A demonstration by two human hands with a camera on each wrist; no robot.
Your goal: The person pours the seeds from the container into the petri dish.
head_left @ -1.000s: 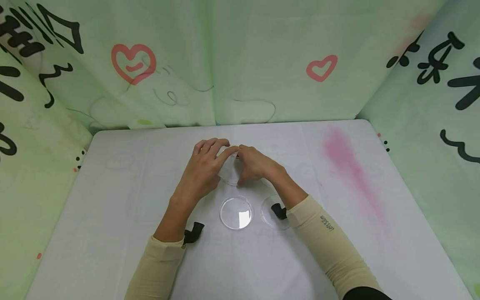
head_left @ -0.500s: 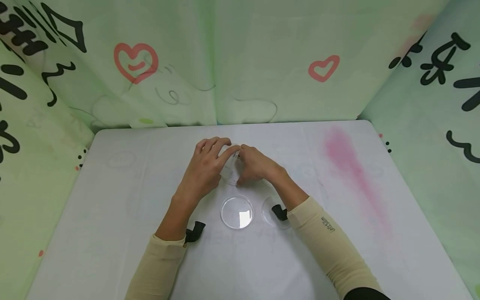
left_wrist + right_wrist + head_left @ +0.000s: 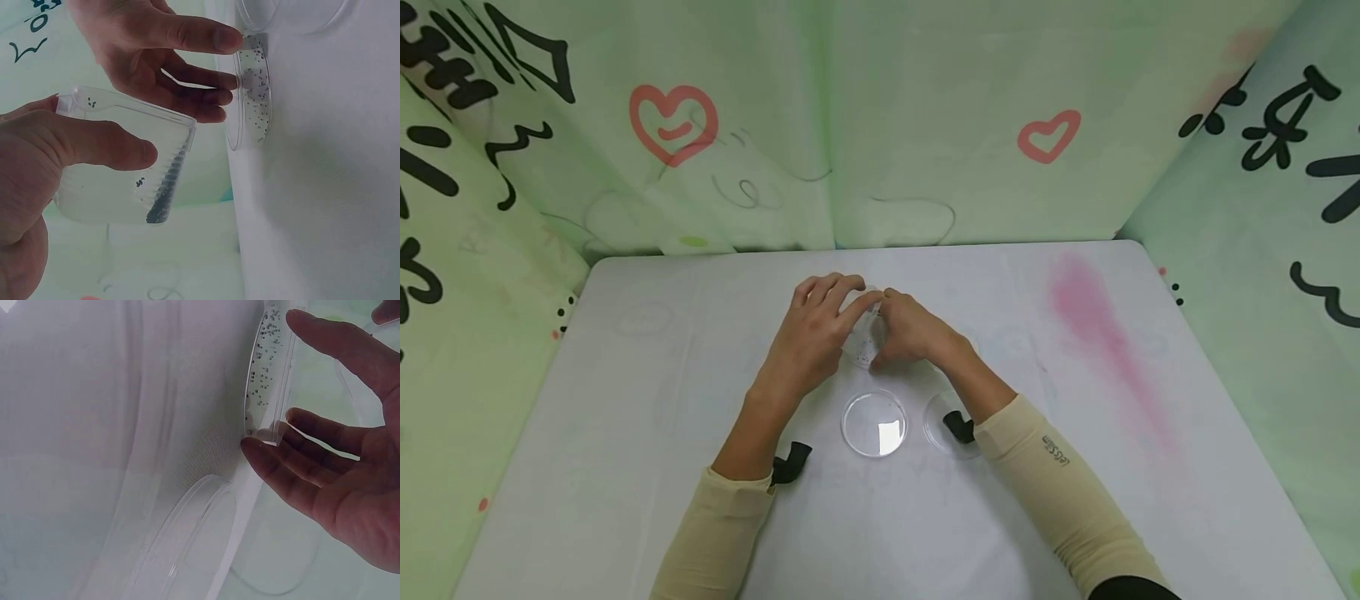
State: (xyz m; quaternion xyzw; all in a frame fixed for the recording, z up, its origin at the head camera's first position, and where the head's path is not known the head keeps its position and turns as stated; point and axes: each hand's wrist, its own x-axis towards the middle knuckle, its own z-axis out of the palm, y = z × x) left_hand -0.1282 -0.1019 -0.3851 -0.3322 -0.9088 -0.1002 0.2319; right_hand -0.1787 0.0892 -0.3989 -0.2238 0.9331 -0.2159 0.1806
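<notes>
My left hand (image 3: pixel 805 342) grips a clear plastic box (image 3: pixel 103 194), thumb across its face. The box is tilted above the table, and dark small grains (image 3: pixel 165 195) lie heaped along its lower, ribbed side. Below it sits a clear petri dish (image 3: pixel 255 109) with many dark specks scattered over its bottom. My right hand (image 3: pixel 913 329) holds this dish at the rim, with the thumb on one side and fingertips on the other in the right wrist view. In the head view both hands cover much of the dish and hide most of the box.
Nearer the body, a round clear dish (image 3: pixel 874 425) lies on the white table (image 3: pixel 700 417). Another dish (image 3: pixel 934 429) is partly under the right wrist. One more clear dish (image 3: pixel 181 550) stands close to the right hand. Green printed curtains (image 3: pixel 887 125) surround the table.
More dark specks show in the petri dish between my hands than a second ago. Both hands stay almost where they were.
</notes>
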